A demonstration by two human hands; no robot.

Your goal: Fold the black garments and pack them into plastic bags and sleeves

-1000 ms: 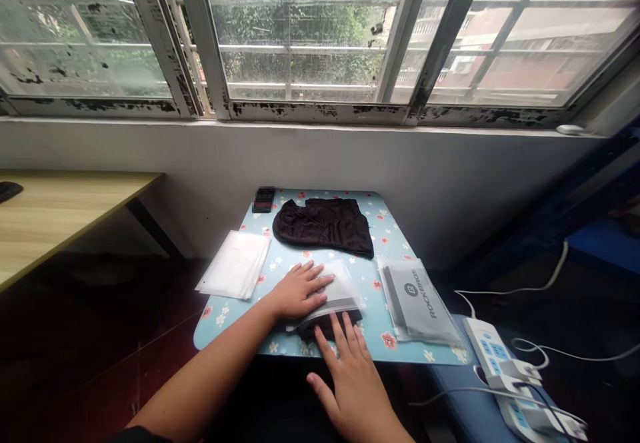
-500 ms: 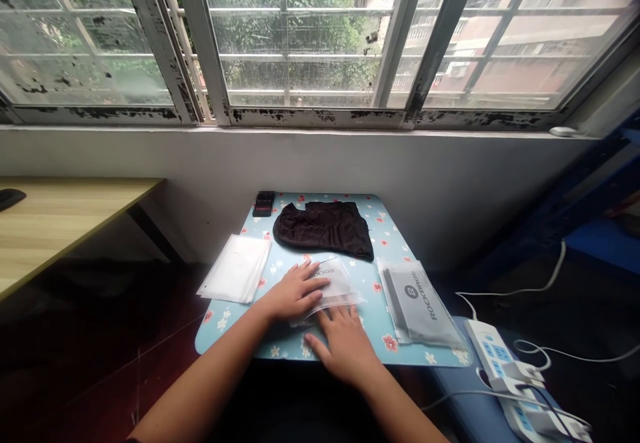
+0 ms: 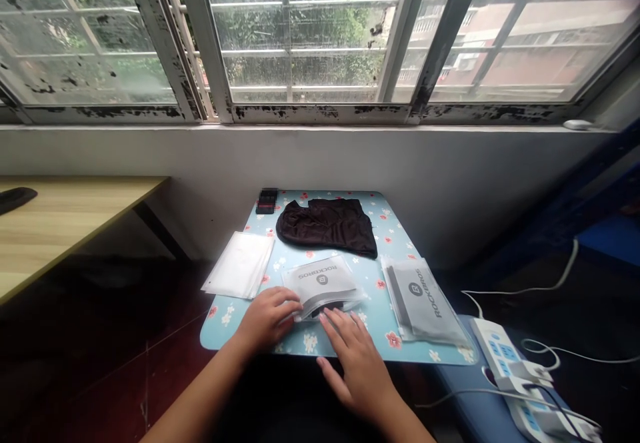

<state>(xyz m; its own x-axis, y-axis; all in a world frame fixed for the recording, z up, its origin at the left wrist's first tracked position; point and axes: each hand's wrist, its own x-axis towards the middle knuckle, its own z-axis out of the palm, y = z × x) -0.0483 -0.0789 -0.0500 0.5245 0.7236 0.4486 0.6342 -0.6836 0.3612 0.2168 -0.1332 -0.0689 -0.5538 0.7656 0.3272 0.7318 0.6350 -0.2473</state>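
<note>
Shifted off the print since the earlier frame: left hand (image 3: 270,316), curled at the 8 o'clock corner of the frosted plastic bag (image 3: 345,278); pinch cannot be told. Right hand (image 3: 357,360) is held open at its 6 o'clock mouth; film best kept flat. Blue flowered tabletop's (image 3: 225,340) edge is near at 6; gap left towards the dark-striped frosted packet (image 3: 425,303), 3 o'clock

This looks like a room for simple work, maybe inside a home; I cannot tell exactly. There is a small flowered table (image 3: 310,344) below old barred windows (image 3: 305,36), a wooden desk (image 3: 65,220), a power strip (image 3: 505,363) with chargers, and plain wall (image 3: 300,156).
</note>
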